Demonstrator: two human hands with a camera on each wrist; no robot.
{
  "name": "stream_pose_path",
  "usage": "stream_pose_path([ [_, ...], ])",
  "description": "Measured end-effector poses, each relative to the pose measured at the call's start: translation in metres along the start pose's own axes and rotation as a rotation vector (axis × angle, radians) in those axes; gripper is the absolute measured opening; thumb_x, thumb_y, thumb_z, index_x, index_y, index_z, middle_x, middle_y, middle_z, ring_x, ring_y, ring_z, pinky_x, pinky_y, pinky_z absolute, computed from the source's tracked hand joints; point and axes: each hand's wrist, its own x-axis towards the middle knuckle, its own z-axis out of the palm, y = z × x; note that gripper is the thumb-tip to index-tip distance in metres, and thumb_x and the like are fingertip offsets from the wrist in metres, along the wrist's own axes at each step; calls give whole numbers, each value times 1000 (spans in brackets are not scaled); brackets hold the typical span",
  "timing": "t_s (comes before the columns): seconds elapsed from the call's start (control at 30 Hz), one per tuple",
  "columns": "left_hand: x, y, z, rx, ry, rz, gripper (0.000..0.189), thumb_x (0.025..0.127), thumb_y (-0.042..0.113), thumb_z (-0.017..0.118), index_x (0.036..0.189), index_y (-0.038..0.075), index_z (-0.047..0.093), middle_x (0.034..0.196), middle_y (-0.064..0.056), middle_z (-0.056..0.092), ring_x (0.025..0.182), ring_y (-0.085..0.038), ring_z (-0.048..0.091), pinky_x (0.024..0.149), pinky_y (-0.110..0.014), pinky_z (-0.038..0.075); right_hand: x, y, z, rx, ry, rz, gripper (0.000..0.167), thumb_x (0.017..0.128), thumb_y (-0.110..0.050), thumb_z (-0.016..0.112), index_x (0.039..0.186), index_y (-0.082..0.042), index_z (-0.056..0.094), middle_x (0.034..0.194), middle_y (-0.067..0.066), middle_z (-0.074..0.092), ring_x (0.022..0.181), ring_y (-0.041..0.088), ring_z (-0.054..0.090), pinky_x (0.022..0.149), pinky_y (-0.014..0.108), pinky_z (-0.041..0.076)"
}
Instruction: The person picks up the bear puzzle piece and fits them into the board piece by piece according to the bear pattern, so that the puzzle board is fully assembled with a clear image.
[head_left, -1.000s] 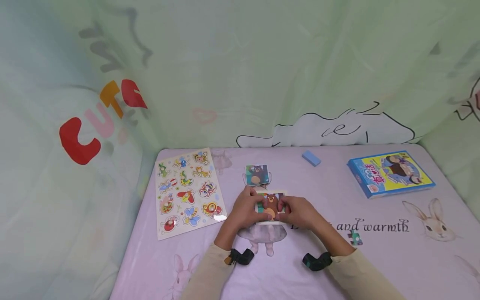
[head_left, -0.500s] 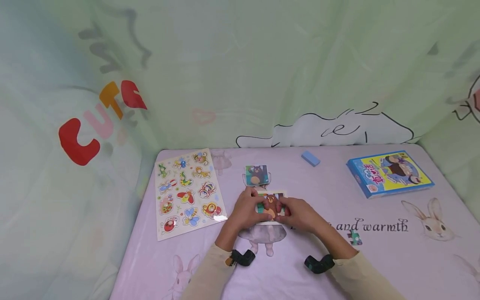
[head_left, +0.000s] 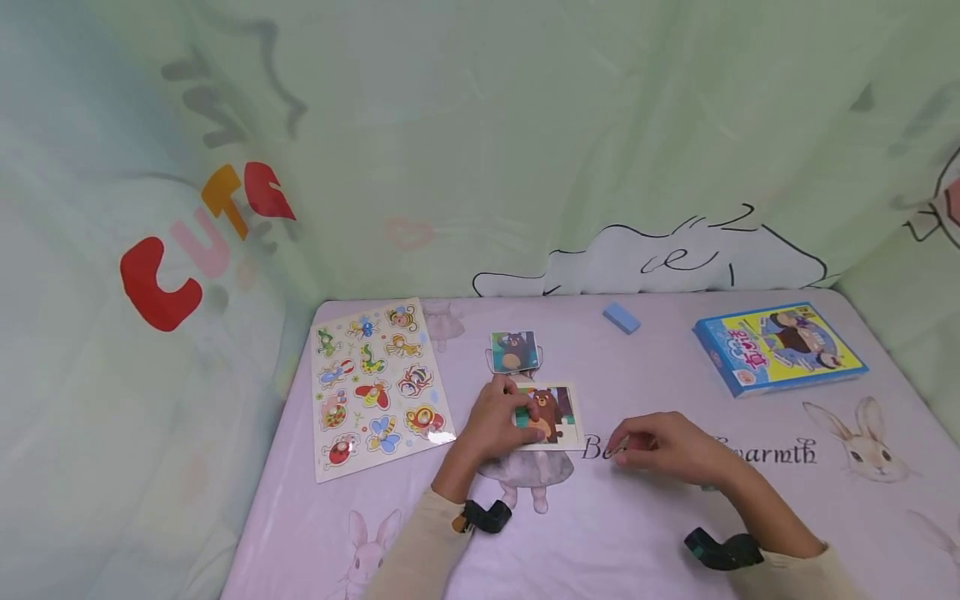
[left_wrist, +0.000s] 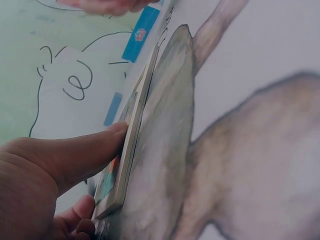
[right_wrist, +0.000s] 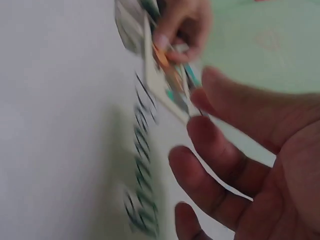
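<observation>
A small jigsaw puzzle of a brown bear in a pale tray (head_left: 564, 408) lies at the middle of the table, with a bare notch at its lower right. My left hand (head_left: 497, 421) holds it at the left side, thumb and index finger bent over the bear picture. In the left wrist view the thumb (left_wrist: 95, 145) presses on the tray's face. To the right of the tray, over the printed lettering, my right hand (head_left: 667, 446) hovers with loosely bent fingers and nothing between them. It mostly hides a loose green puzzle piece (head_left: 708, 487).
Behind the tray lies a bear picture card (head_left: 514, 352). An insect peg puzzle board (head_left: 378, 387) is at the left. A blue block (head_left: 622, 317) sits near the back edge, and a blue and yellow box (head_left: 780, 346) at the back right.
My right hand has let go of the puzzle and moved right, toward the loose piece, uncovering the tray's right side. The left hand has stayed on the tray.
</observation>
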Motion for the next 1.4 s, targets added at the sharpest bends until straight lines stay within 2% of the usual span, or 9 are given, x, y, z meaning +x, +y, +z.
stream_pose_path([
  [0.13, 0, 0, 0, -2, 2, 5, 17, 79, 34, 87, 88, 25, 75, 106, 0, 42, 98, -16, 40, 82, -27, 33, -22, 24, -22, 16, -3, 14, 14, 89, -31, 78, 100, -22, 77, 89, -9, 68, 77, 4, 52, 64, 23, 45],
  [0.23, 0, 0, 0, -2, 1, 8, 17, 79, 34, 87, 88, 25, 75, 106, 0, 42, 98, -16, 40, 82, -27, 33, -37, 42, -34, 27, -22, 72, 16, 89, -30, 79, 101, -20, 78, 93, -5, 71, 79, 4, 53, 65, 23, 45],
  [0.33, 0, 0, -1, -1, 2, 9, 17, 78, 34, 87, 88, 25, 75, 106, -1, 42, 98, -16, 40, 82, -27, 33, -49, 56, -42, -7, -26, 130, 18, 88, -30, 80, 102, -20, 78, 95, -5, 70, 81, 3, 52, 68, 22, 46],
  [0.47, 0, 0, -2, 2, 1, 3, 17, 79, 35, 87, 88, 26, 75, 107, 0, 42, 99, -16, 40, 83, -27, 34, -58, 70, -46, -53, -7, 172, 22, 84, -29, 83, 103, -19, 78, 87, -2, 63, 79, 5, 48, 66, 22, 43],
  [0.67, -1, -1, -2, -1, -2, -7, 17, 79, 35, 87, 88, 27, 75, 106, 1, 41, 99, -16, 40, 82, -27, 34, -59, 82, -43, -88, -5, 233, 29, 79, -27, 87, 104, -18, 75, 83, -1, 57, 79, 10, 48, 66, 22, 41],
  [0.9, -1, -2, -1, -4, 4, -4, 17, 79, 35, 87, 87, 26, 75, 105, 1, 41, 97, -15, 40, 81, -27, 33, -54, 88, -39, -130, -2, 232, 26, 78, -21, 87, 100, -20, 72, 83, -2, 57, 79, 11, 48, 65, 23, 39],
  [1.13, -1, 1, -2, -7, 3, -8, 17, 79, 35, 87, 88, 26, 75, 106, 0, 42, 99, -15, 40, 82, -27, 34, -55, 88, -37, -101, 38, 258, 39, 77, -25, 88, 111, -17, 71, 87, 1, 56, 81, 12, 47, 65, 23, 40],
  [1.4, 0, 0, 0, -6, -2, -13, 17, 79, 35, 87, 88, 27, 75, 106, 1, 42, 99, -15, 40, 82, -27, 34, -57, 86, -33, -119, 66, 218, 33, 78, -26, 88, 103, -18, 68, 85, 0, 55, 79, 11, 46, 64, 24, 37],
])
